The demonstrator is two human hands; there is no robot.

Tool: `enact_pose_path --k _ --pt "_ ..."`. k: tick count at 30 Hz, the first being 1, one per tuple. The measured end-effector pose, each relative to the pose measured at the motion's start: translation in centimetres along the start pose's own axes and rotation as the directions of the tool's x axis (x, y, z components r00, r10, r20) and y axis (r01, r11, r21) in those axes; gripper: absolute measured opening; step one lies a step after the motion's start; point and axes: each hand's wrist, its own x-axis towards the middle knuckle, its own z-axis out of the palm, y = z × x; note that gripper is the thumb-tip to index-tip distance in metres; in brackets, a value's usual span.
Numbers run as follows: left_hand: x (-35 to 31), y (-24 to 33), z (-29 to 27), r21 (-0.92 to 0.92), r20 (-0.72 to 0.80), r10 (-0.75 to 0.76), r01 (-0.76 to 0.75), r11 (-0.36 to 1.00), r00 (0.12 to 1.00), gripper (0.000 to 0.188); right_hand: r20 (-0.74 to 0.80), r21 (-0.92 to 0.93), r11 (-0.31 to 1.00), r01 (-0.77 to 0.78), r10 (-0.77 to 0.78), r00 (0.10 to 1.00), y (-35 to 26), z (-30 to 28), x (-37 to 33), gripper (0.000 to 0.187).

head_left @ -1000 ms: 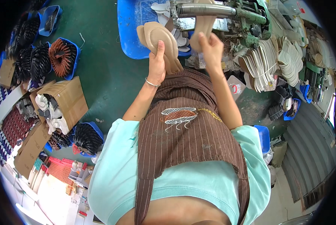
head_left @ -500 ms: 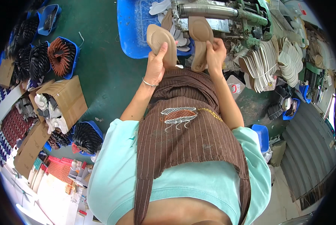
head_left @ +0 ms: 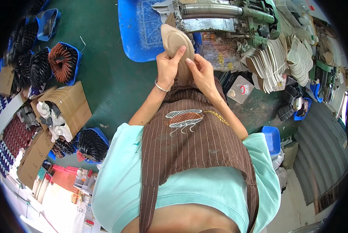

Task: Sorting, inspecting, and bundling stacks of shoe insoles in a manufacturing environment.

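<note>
Tan insoles (head_left: 176, 38), seemingly stacked together, stand up in front of my brown striped apron (head_left: 197, 132), their stitched, padded broad end uppermost. My left hand (head_left: 167, 70) is closed round their left side, thumb lying across the front face. On the other side, my right hand (head_left: 203, 75) pinches the same insoles lower down, its thumb close to the left one. The narrow lower end is partly covered by my hands. How many pieces are in the stack cannot be made out.
Ahead is a green machine with a metal roller (head_left: 210, 10), beside a large blue tub (head_left: 130, 40). Bundled pale insoles (head_left: 268, 65) stand to the right. Leftward are an open cardboard box (head_left: 76, 106) and blue baskets of dark and brown shoe parts (head_left: 60, 64).
My right hand has moved left and brought its separate insole against the one in my left hand. Both hands now grip them together; the left has shifted slightly right.
</note>
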Motion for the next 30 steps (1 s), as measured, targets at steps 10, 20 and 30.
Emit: enact_pose_path --k 10,20,30 --pt "1.3 1.4 0.5 0.324 0.082 0.147 -0.165 0.932 0.986 0.03 -0.435 -0.364 0.931 -0.008 -0.162 0.886 1.2 -2.8 1.1 0.015" --pt "0.8 -0.6 -3.0 0.558 0.192 -0.126 -0.003 0.83 0.973 0.025 -0.048 -0.423 0.885 0.193 -0.235 0.971 -0.5 -6.9 4.1 0.029" --pt "-0.3 -5.3 5.3 0.687 0.444 -0.303 -0.104 0.719 0.844 0.03 -0.337 -0.941 0.106 -0.321 -0.244 0.909 4.2 -32.0 -3.6 0.135"
